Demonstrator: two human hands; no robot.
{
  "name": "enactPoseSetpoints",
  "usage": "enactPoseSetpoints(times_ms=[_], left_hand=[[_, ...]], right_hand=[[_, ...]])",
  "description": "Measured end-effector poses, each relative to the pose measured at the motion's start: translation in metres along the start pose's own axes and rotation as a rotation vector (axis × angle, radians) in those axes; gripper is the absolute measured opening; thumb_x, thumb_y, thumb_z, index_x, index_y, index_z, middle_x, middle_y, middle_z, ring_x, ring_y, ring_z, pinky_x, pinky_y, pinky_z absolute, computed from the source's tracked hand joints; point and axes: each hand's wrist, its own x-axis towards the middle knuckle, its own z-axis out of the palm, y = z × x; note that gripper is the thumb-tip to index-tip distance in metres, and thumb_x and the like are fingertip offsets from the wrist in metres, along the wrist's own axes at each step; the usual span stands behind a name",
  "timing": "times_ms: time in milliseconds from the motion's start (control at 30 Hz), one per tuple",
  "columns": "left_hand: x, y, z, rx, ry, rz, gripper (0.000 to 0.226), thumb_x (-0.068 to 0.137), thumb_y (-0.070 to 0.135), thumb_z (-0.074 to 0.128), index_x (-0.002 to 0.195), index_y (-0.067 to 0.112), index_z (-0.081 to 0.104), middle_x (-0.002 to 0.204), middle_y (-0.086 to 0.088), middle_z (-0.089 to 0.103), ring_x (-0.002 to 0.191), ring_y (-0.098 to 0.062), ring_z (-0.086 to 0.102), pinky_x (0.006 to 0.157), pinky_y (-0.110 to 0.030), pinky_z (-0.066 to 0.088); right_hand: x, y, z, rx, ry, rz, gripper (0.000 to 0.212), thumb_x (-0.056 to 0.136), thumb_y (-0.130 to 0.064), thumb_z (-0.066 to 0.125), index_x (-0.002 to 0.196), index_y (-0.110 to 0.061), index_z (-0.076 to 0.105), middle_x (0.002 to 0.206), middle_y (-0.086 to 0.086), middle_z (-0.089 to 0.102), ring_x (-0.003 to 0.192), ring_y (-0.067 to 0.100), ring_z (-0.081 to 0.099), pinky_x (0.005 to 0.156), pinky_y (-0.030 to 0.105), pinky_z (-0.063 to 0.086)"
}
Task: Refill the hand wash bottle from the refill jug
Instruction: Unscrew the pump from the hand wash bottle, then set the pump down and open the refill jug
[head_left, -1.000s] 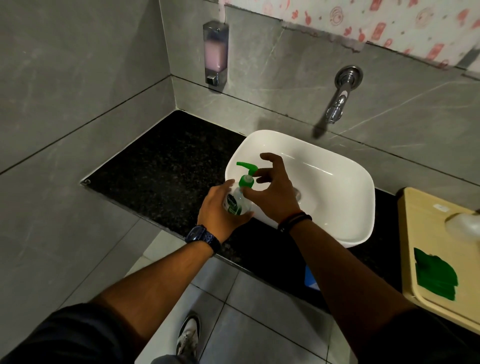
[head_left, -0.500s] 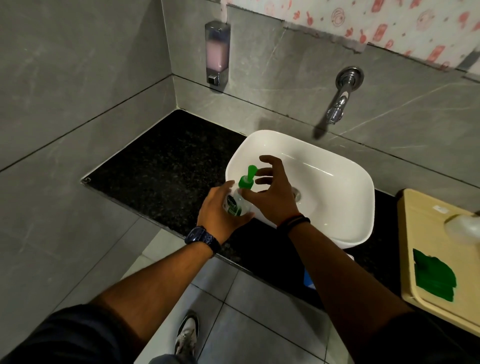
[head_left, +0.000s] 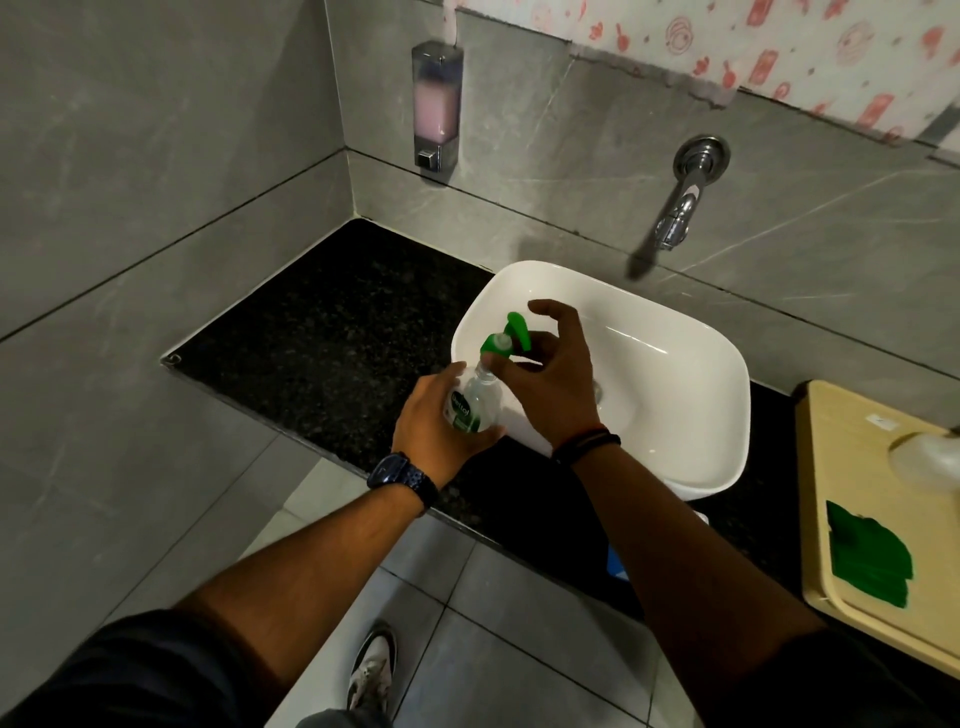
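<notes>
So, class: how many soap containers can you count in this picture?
2: a clear hand wash bottle with green pump, held by the left hand at the sink edge, and a wall-mounted dispenser of pink soap. Others may be hidden.

Washroom, looks like a home or small office one. White countertop basin (head_left: 675, 374) at centre, sitting on a black speckled stone table (head_left: 322, 332). Chrome wall tap (head_left: 685, 192) at 1 o'clock above the basin. Wall-mounted soap dispenser (head_left: 437, 109) with pink liquid at 11 o'clock, near the corner. Grey tiles on both walls (head_left: 156, 156) and on the floor (head_left: 467, 623) at 6 o'clock.
</notes>
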Motion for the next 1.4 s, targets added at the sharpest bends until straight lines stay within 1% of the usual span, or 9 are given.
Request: enactPoseSetpoints(times_ms=[67, 167, 267, 400, 500, 667, 833, 1100, 1400], left_hand=[[0.001, -0.002, -0.001, -0.013, 0.005, -0.024, 0.083, 0.054, 0.051, 0.083, 0.127, 0.032, 0.046, 0.118, 0.006, 0.052, 0.096, -0.001, 0.046, 0.072, -0.001, 0.029], [0.003, -0.003, -0.001, -0.020, 0.015, -0.060, 0.079, 0.053, 0.050, 0.084, 0.122, 0.035, 0.047, 0.114, 0.010, 0.050, 0.093, -0.001, 0.045, 0.068, 0.001, 0.026], [0.003, -0.007, -0.003, -0.028, 0.039, -0.047, 0.071, 0.052, 0.047, 0.084, 0.113, 0.040, 0.048, 0.107, 0.009, 0.052, 0.095, -0.009, 0.051, 0.076, -0.007, 0.034], [0.005, -0.019, -0.004, 0.017, 0.083, -0.030, 0.081, 0.051, 0.043, 0.087, 0.121, 0.026, 0.050, 0.117, -0.006, 0.058, 0.108, -0.024, 0.053, 0.088, -0.025, 0.036], [0.006, -0.034, -0.003, 0.028, 0.118, -0.058, 0.089, 0.049, 0.037, 0.090, 0.125, 0.014, 0.050, 0.120, -0.012, 0.058, 0.110, -0.029, 0.054, 0.091, -0.028, 0.038], [0.008, -0.067, -0.003, 0.001, 0.110, -0.158, 0.089, 0.048, 0.040, 0.089, 0.125, 0.020, 0.049, 0.121, -0.007, 0.055, 0.107, -0.018, 0.054, 0.085, -0.022, 0.040], [0.011, -0.093, 0.003, -0.021, 0.117, -0.193, 0.087, 0.047, 0.036, 0.091, 0.123, 0.016, 0.052, 0.120, -0.009, 0.057, 0.106, -0.022, 0.056, 0.088, -0.032, 0.049], [0.018, -0.122, 0.023, -0.063, 0.057, -0.161, 0.090, 0.047, 0.029, 0.092, 0.125, 0.010, 0.049, 0.124, -0.012, 0.053, 0.112, -0.024, 0.053, 0.090, -0.045, 0.051], [0.010, -0.134, 0.023, -0.039, 0.029, -0.128, 0.102, 0.045, 0.039, 0.090, 0.132, 0.018, 0.041, 0.128, -0.008, 0.048, 0.116, -0.015, 0.048, 0.096, -0.036, 0.047]], right_hand=[[0.003, -0.012, -0.001, 0.037, 0.058, -0.060, 0.055, 0.064, -0.011, 0.083, 0.106, -0.023, 0.050, 0.081, 0.001, 0.067, 0.078, 0.017, 0.068, 0.077, 0.039, 0.057], [0.010, -0.031, -0.004, 0.077, 0.179, -0.173, 0.040, 0.066, -0.009, 0.082, 0.097, -0.014, 0.058, 0.081, -0.007, 0.066, 0.072, 0.010, 0.068, 0.070, 0.030, 0.057], [0.018, -0.043, -0.008, 0.103, 0.315, -0.246, 0.030, 0.069, -0.011, 0.080, 0.093, -0.008, 0.062, 0.084, -0.002, 0.067, 0.071, 0.007, 0.067, 0.070, 0.025, 0.056], [0.024, -0.041, -0.013, 0.015, 0.426, -0.354, 0.029, 0.071, -0.014, 0.079, 0.094, -0.010, 0.061, 0.087, 0.001, 0.066, 0.071, 0.005, 0.065, 0.067, 0.018, 0.053], [0.020, -0.016, -0.010, -0.177, 0.305, -0.306, 0.026, 0.072, -0.017, 0.078, 0.092, -0.010, 0.063, 0.085, 0.000, 0.067, 0.069, 0.014, 0.064, 0.065, 0.029, 0.055], [0.002, 0.052, 0.001, -0.562, -0.065, -0.097, 0.025, 0.072, -0.020, 0.076, 0.094, -0.013, 0.066, 0.091, 0.011, 0.068, 0.077, 0.025, 0.064, 0.073, 0.042, 0.053], [-0.012, 0.109, 0.012, -0.867, -0.394, 0.047, 0.031, 0.075, -0.026, 0.073, 0.102, -0.015, 0.066, 0.100, 0.013, 0.064, 0.091, 0.032, 0.061, 0.079, 0.038, 0.049], [-0.019, 0.173, 0.032, -1.043, -0.634, 0.095, 0.041, 0.077, -0.030, 0.070, 0.115, -0.018, 0.059, 0.112, 0.012, 0.056, 0.107, 0.033, 0.048, 0.084, 0.036, 0.043], [-0.022, 0.192, 0.035, -1.034, -0.641, 0.125, 0.057, 0.070, -0.028, 0.076, 0.120, -0.014, 0.052, 0.116, 0.014, 0.055, 0.110, 0.033, 0.046, 0.087, 0.039, 0.044]])
